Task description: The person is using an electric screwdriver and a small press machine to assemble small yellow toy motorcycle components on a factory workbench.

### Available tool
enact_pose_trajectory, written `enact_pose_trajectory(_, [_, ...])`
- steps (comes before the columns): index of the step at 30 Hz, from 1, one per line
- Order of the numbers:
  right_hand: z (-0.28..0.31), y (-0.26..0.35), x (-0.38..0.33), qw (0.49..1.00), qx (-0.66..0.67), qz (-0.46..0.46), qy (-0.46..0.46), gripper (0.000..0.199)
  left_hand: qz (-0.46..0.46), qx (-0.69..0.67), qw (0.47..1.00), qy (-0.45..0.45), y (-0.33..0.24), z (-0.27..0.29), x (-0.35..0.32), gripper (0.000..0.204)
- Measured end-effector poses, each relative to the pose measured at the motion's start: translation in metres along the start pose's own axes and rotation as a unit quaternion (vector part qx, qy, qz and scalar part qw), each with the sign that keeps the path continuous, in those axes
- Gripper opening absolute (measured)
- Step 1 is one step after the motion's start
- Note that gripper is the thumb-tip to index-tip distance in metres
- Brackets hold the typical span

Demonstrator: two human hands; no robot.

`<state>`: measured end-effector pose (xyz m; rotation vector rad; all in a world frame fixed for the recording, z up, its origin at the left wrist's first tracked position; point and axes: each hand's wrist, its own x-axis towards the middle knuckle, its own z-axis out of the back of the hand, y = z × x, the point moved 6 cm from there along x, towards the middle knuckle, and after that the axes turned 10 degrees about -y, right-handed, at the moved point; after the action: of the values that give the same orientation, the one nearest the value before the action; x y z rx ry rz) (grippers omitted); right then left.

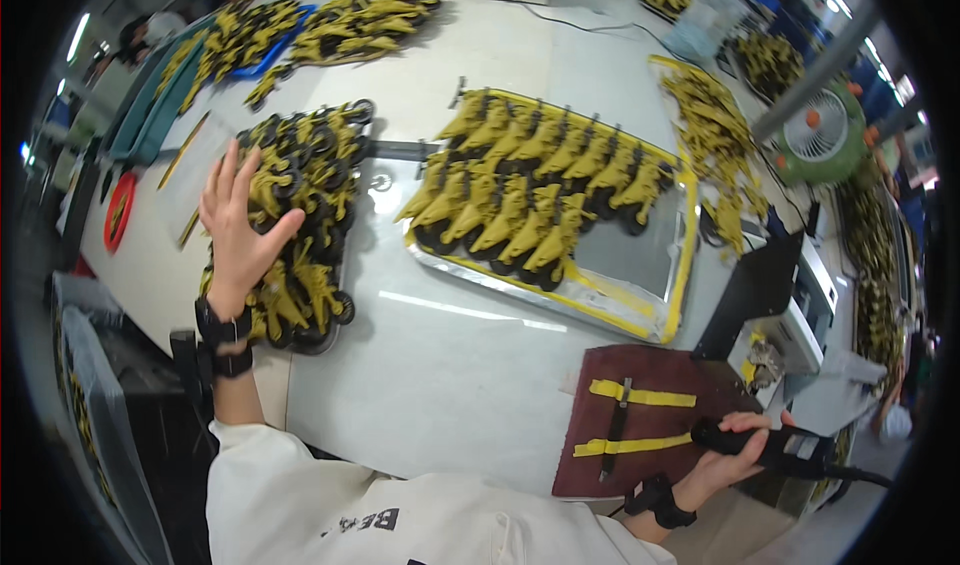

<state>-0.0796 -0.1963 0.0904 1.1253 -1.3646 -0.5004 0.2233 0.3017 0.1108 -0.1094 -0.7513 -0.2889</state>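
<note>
I see left hand (238, 227) spread flat, fingers splayed, resting on pile of yellow-and-black parts (300, 220) at table's left edge; gripping nothing. Right hand (728, 455) wrapped tight around black handheld tool (775, 447), low right, just beside brown mat (650, 415) with two yellow strips (640, 397). Tray (672, 295) with yellow rim mid-table, rows of same parts inside. Green fan (822, 135) far right.

A green fan (822, 137) stands beyond a yellow-rimmed tray (640, 310).
</note>
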Motion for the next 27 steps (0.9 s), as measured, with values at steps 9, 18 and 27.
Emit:
enact_pose_trajectory(9, [0.006, -0.013, 0.001, 0.999, 0.014, -0.022, 0.028, 0.049, -0.350, -0.362, 0.857, 0.108, -0.365, -0.045, 0.040, 0.080])
enact_pose_trajectory(18, [0.023, 0.032, 0.019, 0.992, 0.090, 0.073, -0.059, 0.059, -0.357, -0.151, 0.886, 0.256, -0.426, -0.157, 0.068, 0.067])
enact_pose_trajectory(27, [-0.009, 0.026, 0.096, 0.993, 0.051, 0.098, -0.034, 0.053, -0.275, -0.503, 0.788, 0.226, -0.393, 0.032, -0.048, 0.094])
